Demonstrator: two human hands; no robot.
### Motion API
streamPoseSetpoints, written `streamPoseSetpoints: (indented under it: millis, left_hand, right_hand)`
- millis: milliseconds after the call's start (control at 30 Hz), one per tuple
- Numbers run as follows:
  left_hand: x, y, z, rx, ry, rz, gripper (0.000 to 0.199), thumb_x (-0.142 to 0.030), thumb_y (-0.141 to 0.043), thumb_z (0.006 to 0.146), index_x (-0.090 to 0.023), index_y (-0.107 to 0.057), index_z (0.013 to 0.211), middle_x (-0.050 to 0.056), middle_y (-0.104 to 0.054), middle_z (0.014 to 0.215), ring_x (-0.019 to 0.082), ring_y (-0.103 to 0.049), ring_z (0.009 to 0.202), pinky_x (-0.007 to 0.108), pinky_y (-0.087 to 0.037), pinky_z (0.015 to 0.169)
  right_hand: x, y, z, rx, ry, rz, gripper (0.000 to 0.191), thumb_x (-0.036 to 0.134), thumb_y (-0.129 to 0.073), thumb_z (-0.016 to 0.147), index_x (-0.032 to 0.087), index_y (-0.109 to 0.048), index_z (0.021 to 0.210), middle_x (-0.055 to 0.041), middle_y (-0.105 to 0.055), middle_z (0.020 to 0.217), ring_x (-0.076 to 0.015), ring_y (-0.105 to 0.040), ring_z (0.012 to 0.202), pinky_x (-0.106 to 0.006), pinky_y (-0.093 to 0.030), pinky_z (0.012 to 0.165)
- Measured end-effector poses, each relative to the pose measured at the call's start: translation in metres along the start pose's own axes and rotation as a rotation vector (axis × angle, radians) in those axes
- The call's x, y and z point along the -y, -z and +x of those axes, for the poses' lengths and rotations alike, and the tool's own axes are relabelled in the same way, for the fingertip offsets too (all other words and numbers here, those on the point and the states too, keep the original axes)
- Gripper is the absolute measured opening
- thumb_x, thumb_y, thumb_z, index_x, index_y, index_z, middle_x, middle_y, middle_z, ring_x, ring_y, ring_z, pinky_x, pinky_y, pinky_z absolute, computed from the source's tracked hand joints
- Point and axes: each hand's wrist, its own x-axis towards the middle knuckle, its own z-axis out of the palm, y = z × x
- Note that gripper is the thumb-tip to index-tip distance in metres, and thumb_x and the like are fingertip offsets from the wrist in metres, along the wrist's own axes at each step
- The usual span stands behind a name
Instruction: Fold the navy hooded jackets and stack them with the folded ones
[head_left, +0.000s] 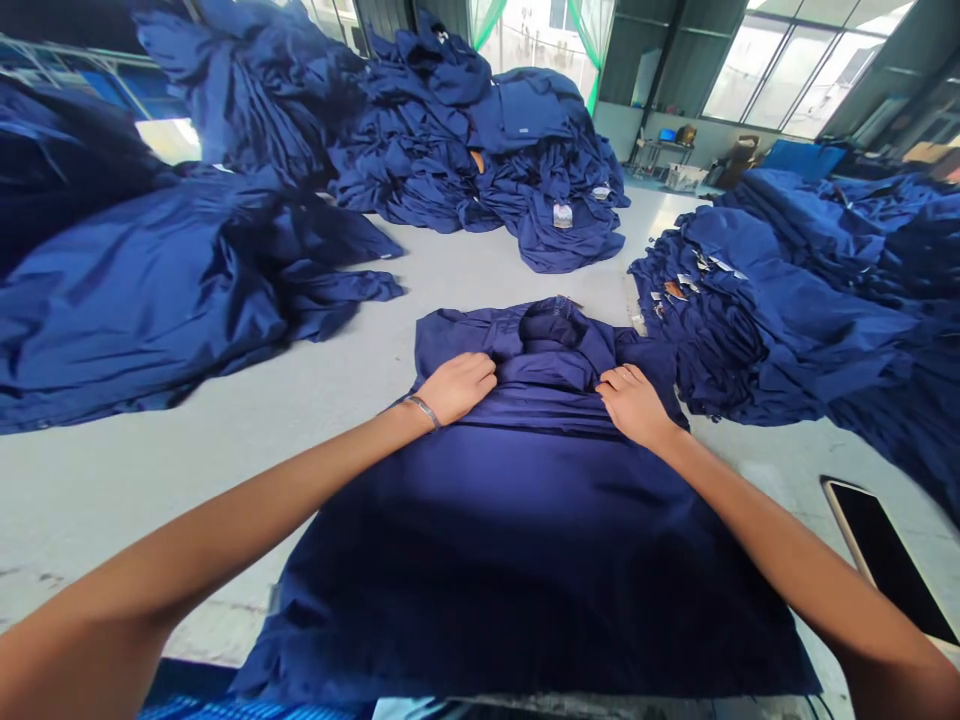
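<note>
A navy blue garment, like a shirt (525, 540), lies spread on the pale table in front of me, its collar opening at the far end. My left hand (459, 387) is closed on the cloth left of the collar, with a bracelet on the wrist. Right of the collar, my right hand (631, 402) pinches the same shirt. Between the two hands the fabric is bunched into crosswise folds. The lower part lies fairly smooth and reaches the table's near edge. The fingertips are partly hidden in the cloth.
Heaps of navy garments rise at the back (465, 130), on the left (150, 290) and on the right (795, 300). A smartphone (896, 555) lies on the table (315, 430) beside my right forearm. Windows and a small desk stand beyond.
</note>
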Motion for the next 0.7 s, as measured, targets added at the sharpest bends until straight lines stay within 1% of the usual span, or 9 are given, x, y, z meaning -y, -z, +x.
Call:
streamPoseSetpoints:
  millis: [133,233,300,367,467,533,600,633,700]
  left_hand:
    - [-0.006,-0.013,-0.008,-0.043,0.034,-0.042,0.027,-0.015,-0.046,0.102,-0.013,-0.072,0.107,0.016,-0.068,0.118,0.027,-0.061,0.117,0.041,-0.053,0.101]
    - [-0.003,-0.016,-0.005,-0.067,0.078,-0.07,0.029,-0.017,-0.047,0.102,-0.013,-0.071,0.118,0.016,-0.068,0.124,0.028,-0.059,0.124,0.042,-0.052,0.105]
    - [0.002,-0.018,0.003,-0.051,0.096,-0.088,0.031,-0.018,-0.047,0.103,-0.013,-0.071,0.121,0.016,-0.067,0.129,0.028,-0.058,0.128,0.044,-0.051,0.108]
    - [0.008,-0.02,0.016,-0.023,0.115,-0.102,0.032,-0.018,-0.046,0.103,-0.013,-0.072,0.121,0.016,-0.066,0.135,0.029,-0.057,0.132,0.045,-0.049,0.11]
    - [0.014,-0.024,0.037,0.018,0.185,-0.12,0.033,-0.015,-0.047,0.101,-0.014,-0.074,0.119,0.016,-0.061,0.145,0.03,-0.05,0.142,0.049,-0.042,0.118]
    - [0.014,-0.026,0.045,0.104,0.221,-0.145,0.032,-0.012,-0.054,0.095,-0.013,-0.074,0.12,0.016,-0.059,0.148,0.032,-0.047,0.145,0.051,-0.038,0.122]
    - [0.013,-0.026,0.045,0.188,0.207,-0.191,0.038,-0.009,-0.059,0.087,-0.011,-0.073,0.122,0.016,-0.06,0.147,0.032,-0.05,0.142,0.05,-0.04,0.121]
    - [0.014,-0.025,0.043,0.179,0.196,-0.221,0.041,-0.007,-0.058,0.083,-0.01,-0.074,0.12,0.016,-0.061,0.145,0.032,-0.053,0.139,0.048,-0.041,0.12]
    - [0.019,-0.02,0.04,0.056,0.203,-0.275,0.042,-0.003,-0.052,0.079,-0.01,-0.075,0.114,0.014,-0.066,0.137,0.03,-0.058,0.13,0.046,-0.045,0.116]
  right_hand:
    - [0.0,-0.016,-0.005,-0.013,-0.077,0.077,0.035,0.013,-0.05,0.096,0.013,-0.074,0.122,-0.0157,-0.069,0.13,-0.0291,-0.059,0.123,-0.046,-0.037,0.117]
    - [-0.004,-0.021,0.0,-0.055,-0.088,0.073,0.039,0.016,-0.048,0.098,0.013,-0.07,0.13,-0.0164,-0.064,0.14,-0.0304,-0.054,0.135,-0.052,-0.033,0.121]
    - [-0.009,-0.022,0.009,-0.059,-0.07,0.056,0.041,0.018,-0.044,0.101,0.014,-0.068,0.133,-0.0163,-0.062,0.145,-0.031,-0.049,0.142,-0.057,-0.028,0.123]
    - [-0.016,-0.022,0.021,-0.033,-0.068,0.033,0.042,0.019,-0.039,0.103,0.015,-0.068,0.132,-0.0168,-0.061,0.147,-0.0317,-0.046,0.146,-0.063,-0.023,0.124]
    - [-0.029,-0.022,0.041,0.009,-0.152,0.001,0.044,0.016,-0.039,0.102,0.012,-0.066,0.137,-0.0186,-0.052,0.157,-0.0339,-0.039,0.152,-0.067,-0.017,0.125]
    - [-0.035,-0.023,0.048,0.099,-0.197,0.026,0.049,0.011,-0.045,0.096,0.01,-0.062,0.142,-0.0184,-0.047,0.16,-0.0354,-0.035,0.154,-0.067,-0.017,0.125]
    - [-0.039,-0.024,0.051,0.18,-0.2,0.098,0.055,0.006,-0.05,0.089,0.011,-0.062,0.143,-0.0161,-0.049,0.16,-0.0346,-0.036,0.153,-0.065,-0.02,0.126]
    - [-0.041,-0.024,0.052,0.179,-0.201,0.143,0.057,0.004,-0.05,0.086,0.012,-0.064,0.14,-0.0144,-0.053,0.157,-0.0329,-0.04,0.15,-0.062,-0.023,0.126]
    - [-0.047,-0.022,0.054,0.075,-0.22,0.222,0.054,0.001,-0.046,0.084,0.013,-0.071,0.13,-0.0121,-0.063,0.146,-0.0284,-0.052,0.14,-0.052,-0.033,0.123]
